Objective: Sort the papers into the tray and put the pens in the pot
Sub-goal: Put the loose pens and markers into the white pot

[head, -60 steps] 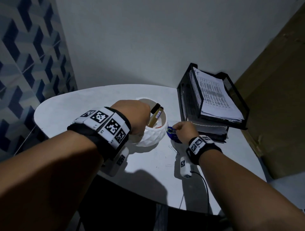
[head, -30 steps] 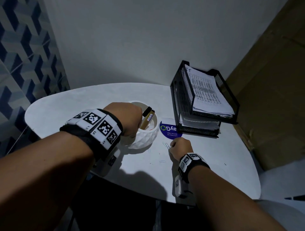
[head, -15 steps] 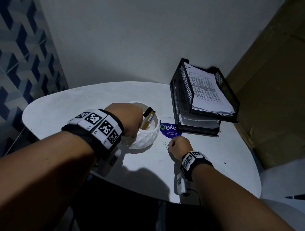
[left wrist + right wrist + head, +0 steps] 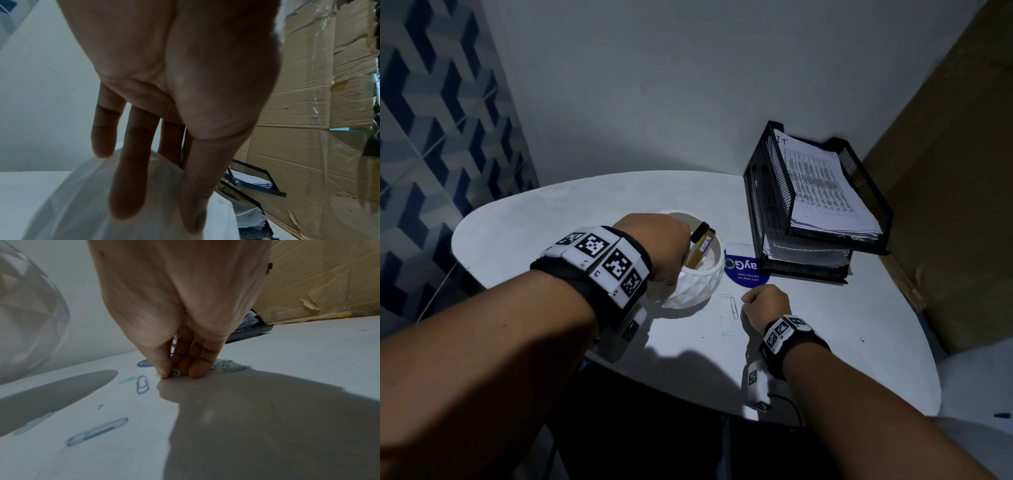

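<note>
A white faceted pot (image 4: 698,284) stands mid-table with a yellow pen (image 4: 700,246), black-capped, leaning inside it. My left hand (image 4: 158,219) grips the pot's left side, fingers (image 4: 125,186) lying down its outer wall. To the right of the pot, my right hand (image 4: 176,374) is down on the table, thumb and fingers pinching a small paper clip (image 4: 176,372). At the back right, a black mesh two-tier tray (image 4: 760,205) holds printed papers (image 4: 822,185) on top and more sheets below.
A round blue card (image 4: 743,270) lies between pot and tray. Several paper clips (image 4: 734,308) are scattered on the white table (image 4: 859,308) around my right hand. Cardboard (image 4: 945,171) stands right of the table, and a wall rises close behind.
My right hand drew back from the blue card beside the tray and came down on the paper clips. My left hand stayed on the pot.
</note>
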{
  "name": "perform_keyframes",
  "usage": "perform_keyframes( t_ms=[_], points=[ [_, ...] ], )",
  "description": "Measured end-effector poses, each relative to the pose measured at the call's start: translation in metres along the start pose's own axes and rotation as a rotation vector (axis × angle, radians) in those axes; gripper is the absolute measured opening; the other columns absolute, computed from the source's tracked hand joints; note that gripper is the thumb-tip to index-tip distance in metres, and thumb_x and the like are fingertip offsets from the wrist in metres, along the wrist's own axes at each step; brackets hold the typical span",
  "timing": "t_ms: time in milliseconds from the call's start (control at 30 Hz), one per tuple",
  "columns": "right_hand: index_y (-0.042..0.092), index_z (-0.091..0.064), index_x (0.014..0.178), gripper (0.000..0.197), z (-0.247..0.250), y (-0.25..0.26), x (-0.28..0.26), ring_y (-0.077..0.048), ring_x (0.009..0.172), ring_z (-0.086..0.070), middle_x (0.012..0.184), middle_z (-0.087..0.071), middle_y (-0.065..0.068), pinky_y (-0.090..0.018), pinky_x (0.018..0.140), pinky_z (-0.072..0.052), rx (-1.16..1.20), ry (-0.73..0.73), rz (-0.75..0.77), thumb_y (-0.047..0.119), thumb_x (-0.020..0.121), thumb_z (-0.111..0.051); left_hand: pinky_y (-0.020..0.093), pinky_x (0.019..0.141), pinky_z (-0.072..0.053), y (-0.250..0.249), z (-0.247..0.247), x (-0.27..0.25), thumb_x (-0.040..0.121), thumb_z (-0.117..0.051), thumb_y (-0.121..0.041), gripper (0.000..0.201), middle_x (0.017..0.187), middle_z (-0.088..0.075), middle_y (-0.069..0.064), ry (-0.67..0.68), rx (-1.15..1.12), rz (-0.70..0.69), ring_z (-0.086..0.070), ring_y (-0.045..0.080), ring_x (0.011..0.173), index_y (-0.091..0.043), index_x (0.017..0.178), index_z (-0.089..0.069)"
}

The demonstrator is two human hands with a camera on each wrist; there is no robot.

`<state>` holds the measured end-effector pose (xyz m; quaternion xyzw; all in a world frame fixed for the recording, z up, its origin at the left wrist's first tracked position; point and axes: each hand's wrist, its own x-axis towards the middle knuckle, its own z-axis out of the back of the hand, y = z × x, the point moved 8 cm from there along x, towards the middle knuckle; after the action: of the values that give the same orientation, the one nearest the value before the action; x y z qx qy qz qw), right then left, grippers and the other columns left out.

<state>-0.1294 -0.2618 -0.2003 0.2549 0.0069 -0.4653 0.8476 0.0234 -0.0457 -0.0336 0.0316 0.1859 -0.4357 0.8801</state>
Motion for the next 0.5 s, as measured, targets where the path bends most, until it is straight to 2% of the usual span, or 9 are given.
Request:
perform_keyframes(
  t_ms=[67,167,300,400,500],
  points=[
    [0.018,-0.081,0.084,0.017,0.001,0.001,0.001,-0.016,0.09,-0.069,0.095,-0.078,0.003,-0.019,0.075,-0.046,-0.036,0.006,0.031,0.009,0.088,-0.067,0.028,0.058,-0.046,0.0,0.0,0.0,0.074,-0.083,-0.027,0.018,0.08,-0.071,-0.005,0.006,-0.002,0.003,-0.067,0.019,0.074,-0.024,0.091,-0.078],
    [0.014,-0.079,0.078,0.019,0.001,0.006,0.002,-0.017,0.081,-0.068,0.088,-0.078,-0.002,-0.022,0.068,-0.048,-0.102,0.029,0.074,0.011,0.089,-0.064,0.027,0.057,-0.046,0.001,-0.001,0.0,0.072,-0.084,-0.025,0.016,0.078,-0.072,-0.006,0.013,0.002,0.009,-0.068,0.019,0.074,-0.023,0.087,-0.078],
    [0.016,-0.076,0.084,0.021,-0.003,0.017,0.005,-0.024,0.095,-0.069,0.095,-0.077,-0.004,-0.027,0.078,-0.053,-0.251,0.111,0.134,0.009,0.091,-0.058,0.027,0.058,-0.048,0.0,-0.002,0.002,0.073,-0.083,-0.025,0.016,0.08,-0.073,-0.005,0.012,0.004,0.003,-0.069,0.019,0.075,-0.023,0.088,-0.079],
    [0.019,-0.068,0.082,0.017,-0.004,0.022,0.007,-0.022,0.098,-0.067,0.091,-0.07,-0.001,-0.024,0.075,-0.045,-0.311,0.186,0.175,0.011,0.093,-0.059,0.028,0.06,-0.048,-0.002,-0.003,0.002,0.074,-0.083,-0.025,0.016,0.08,-0.072,-0.005,0.017,0.013,-0.006,-0.069,0.019,0.076,-0.023,0.089,-0.078],
    [0.019,-0.064,0.082,0.016,-0.005,0.025,0.009,-0.023,0.099,-0.066,0.096,-0.072,-0.002,-0.026,0.077,-0.047,-0.354,0.246,0.222,0.009,0.092,-0.057,0.028,0.059,-0.048,-0.003,-0.005,0.002,0.073,-0.082,-0.026,0.018,0.08,-0.072,-0.006,0.009,0.03,-0.012,-0.068,0.019,0.076,-0.024,0.09,-0.078]
  ],
)
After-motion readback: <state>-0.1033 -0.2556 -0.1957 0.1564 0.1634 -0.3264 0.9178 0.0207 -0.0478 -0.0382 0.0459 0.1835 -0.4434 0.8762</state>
